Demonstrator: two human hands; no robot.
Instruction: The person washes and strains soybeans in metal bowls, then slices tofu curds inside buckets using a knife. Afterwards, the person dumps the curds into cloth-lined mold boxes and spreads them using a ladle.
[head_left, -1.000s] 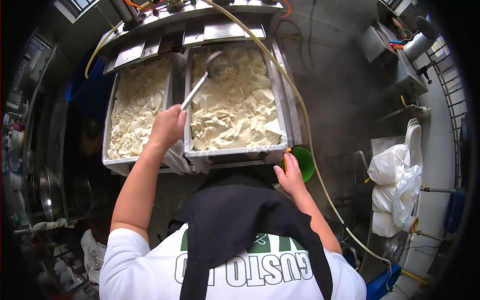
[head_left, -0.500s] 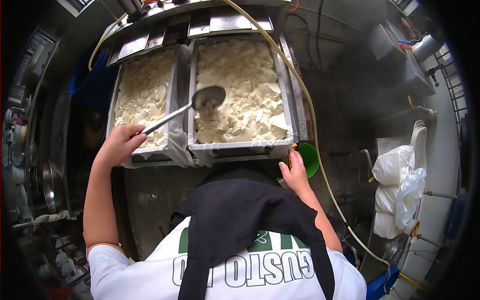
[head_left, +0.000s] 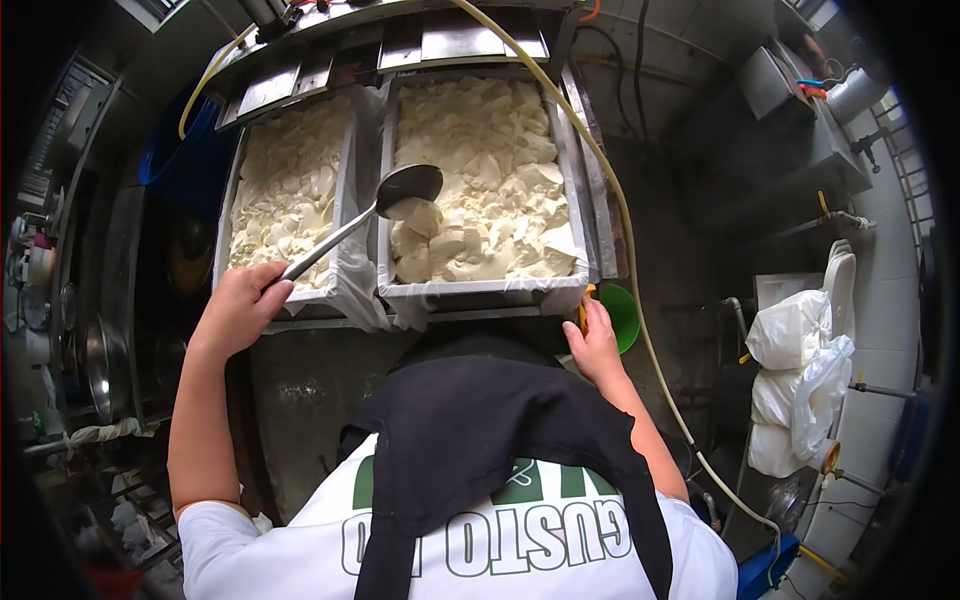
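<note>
My left hand [head_left: 238, 308] is closed around the handle of a metal ladle [head_left: 335, 238]. The ladle's dark bowl is tipped over the left edge of the right tray [head_left: 480, 288], with soft white curd pieces [head_left: 425, 215] just beneath it. Broken, pale curd [head_left: 490, 225], which looks like tofu, fills this cloth-lined tray. At the tray's near right corner, my right hand [head_left: 597, 345] has its fingers bent around an orange handle [head_left: 588, 300], beside a green plastic container [head_left: 622, 318]. The fingers partly hide the handle.
A second cloth-lined tray of curd [head_left: 285, 200] stands on the left, with white cloth [head_left: 362, 200] bunched between the trays. A yellowish hose [head_left: 600, 155] runs down the right side. White bags [head_left: 790, 335] hang at the right wall, and metal equipment [head_left: 460, 45] borders the back.
The ladle has turned over and shifted slightly left and up, with curd pieces now showing under its bowl. My left wrist has rotated and dropped a little. My right hand stays at the corner.
</note>
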